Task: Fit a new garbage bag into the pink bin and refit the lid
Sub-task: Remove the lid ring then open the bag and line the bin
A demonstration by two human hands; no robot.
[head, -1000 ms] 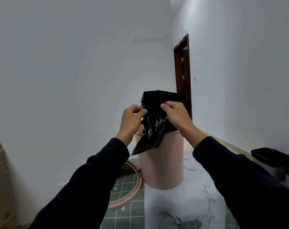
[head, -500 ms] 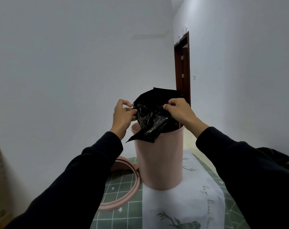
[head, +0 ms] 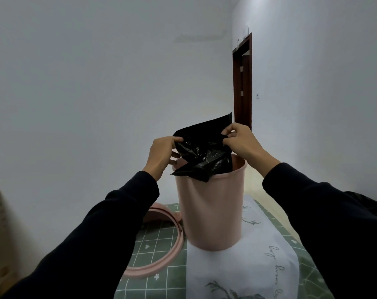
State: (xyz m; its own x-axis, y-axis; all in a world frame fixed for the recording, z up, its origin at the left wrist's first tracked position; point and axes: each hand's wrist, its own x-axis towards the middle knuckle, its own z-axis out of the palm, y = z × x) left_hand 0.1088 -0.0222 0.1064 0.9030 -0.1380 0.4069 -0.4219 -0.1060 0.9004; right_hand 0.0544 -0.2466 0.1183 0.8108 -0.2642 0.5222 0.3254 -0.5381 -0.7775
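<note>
A pink bin [head: 211, 212] stands upright on a table with a green checked cloth [head: 163, 275]. Above its open mouth I hold a crumpled black garbage bag [head: 204, 152]. My left hand [head: 161, 156] pinches the bag's left edge and my right hand [head: 241, 143] pinches its right edge, stretching the top between them. The bag's lower end hangs over the bin's near rim. The pink ring lid [head: 161, 244] lies flat on the cloth to the left of the bin, partly hidden by my left sleeve.
A white runner with printed deer and script [head: 243, 270] lies under the bin. White walls stand on the left and right, with a dark wooden door [head: 243, 87] behind. A dark object [head: 368, 203] peeks out beyond my right sleeve.
My hands have moved apart, pulling the bag's top wider open. The view has tilted down and closer to the bin.
</note>
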